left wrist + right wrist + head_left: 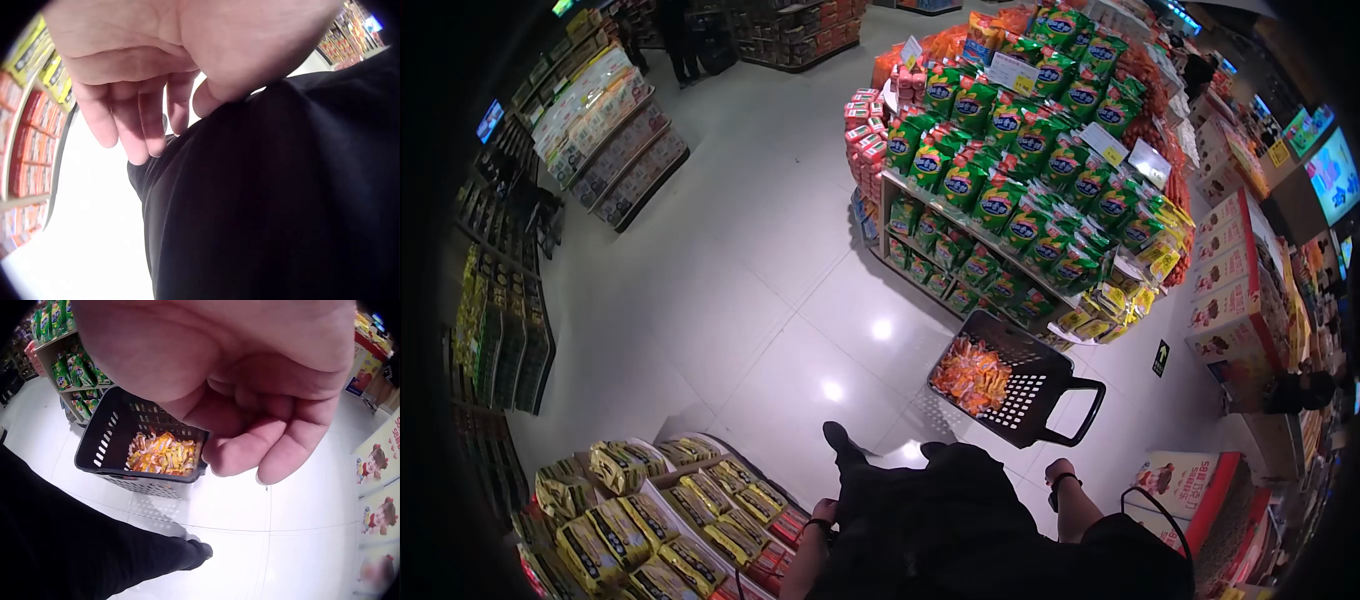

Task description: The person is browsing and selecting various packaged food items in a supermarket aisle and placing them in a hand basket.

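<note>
My left hand [140, 81] hangs beside the dark trouser leg [250, 187], fingers loosely bent and nothing in them. In the head view that left hand [825, 512] is next to a display of yellow packets [615, 530]. My right hand [250, 412] hangs with loosely curled fingers, no object showing in it. Just beyond it stands a black shopping basket [1050, 372] with a perforated side, holding a heap of small orange and yellow wrapped packets [970, 375]. The basket's handle [1088, 425] sticks out close to the right hand [1060, 472], with a gap between them.
A large display of green bags [1010, 200] rises behind the basket. Printed cartons [1190, 480] stand at the right, and more carton stacks [1225, 270] line that side. Farther off are shelf islands [615, 150]. Pale tiled floor [730, 260] runs between them.
</note>
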A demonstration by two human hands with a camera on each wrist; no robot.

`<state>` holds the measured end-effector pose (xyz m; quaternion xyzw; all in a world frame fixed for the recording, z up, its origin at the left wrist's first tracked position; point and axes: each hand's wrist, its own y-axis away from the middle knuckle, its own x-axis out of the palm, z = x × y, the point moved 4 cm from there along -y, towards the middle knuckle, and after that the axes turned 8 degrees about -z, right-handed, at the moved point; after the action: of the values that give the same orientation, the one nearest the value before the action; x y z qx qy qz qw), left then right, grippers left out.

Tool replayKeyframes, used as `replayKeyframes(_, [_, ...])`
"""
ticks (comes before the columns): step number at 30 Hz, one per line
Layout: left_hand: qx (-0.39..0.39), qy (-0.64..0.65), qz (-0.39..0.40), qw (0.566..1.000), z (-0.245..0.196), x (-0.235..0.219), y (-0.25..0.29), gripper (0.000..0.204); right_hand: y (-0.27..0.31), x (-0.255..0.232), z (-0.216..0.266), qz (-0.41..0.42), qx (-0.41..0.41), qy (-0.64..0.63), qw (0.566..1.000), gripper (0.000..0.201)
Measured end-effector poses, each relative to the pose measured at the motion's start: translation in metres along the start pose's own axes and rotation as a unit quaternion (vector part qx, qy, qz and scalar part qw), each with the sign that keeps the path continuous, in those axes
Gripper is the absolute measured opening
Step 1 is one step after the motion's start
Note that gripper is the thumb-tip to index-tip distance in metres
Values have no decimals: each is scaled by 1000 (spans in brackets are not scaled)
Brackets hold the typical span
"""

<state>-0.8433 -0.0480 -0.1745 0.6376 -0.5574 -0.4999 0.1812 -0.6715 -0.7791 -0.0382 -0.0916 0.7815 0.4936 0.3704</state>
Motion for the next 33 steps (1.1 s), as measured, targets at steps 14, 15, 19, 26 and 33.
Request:
replayKeyframes(14, [-59,164,-50,983,-19,-274,-220,25,113,51,286,-12,-198,-232,952,29])
replayKeyframes(15, [-78,151,-36,985,-19,-276,-223,26,109,45,294,-26,-144,-224,963,25])
replayKeyframes(19, [-56,49,25,997,-12,-248,-247,25,135,3,341,-59,-51,-252,965,25])
replayKeyframes(26, [3,-86,129,988,-86,-229,-265,40,56,70,417,39,-6,-330,943,41])
replayKeyframes(33, [39,-171,101,979,-229,-312,-342,54,-61,-41,572,89,-205,-105,969,42])
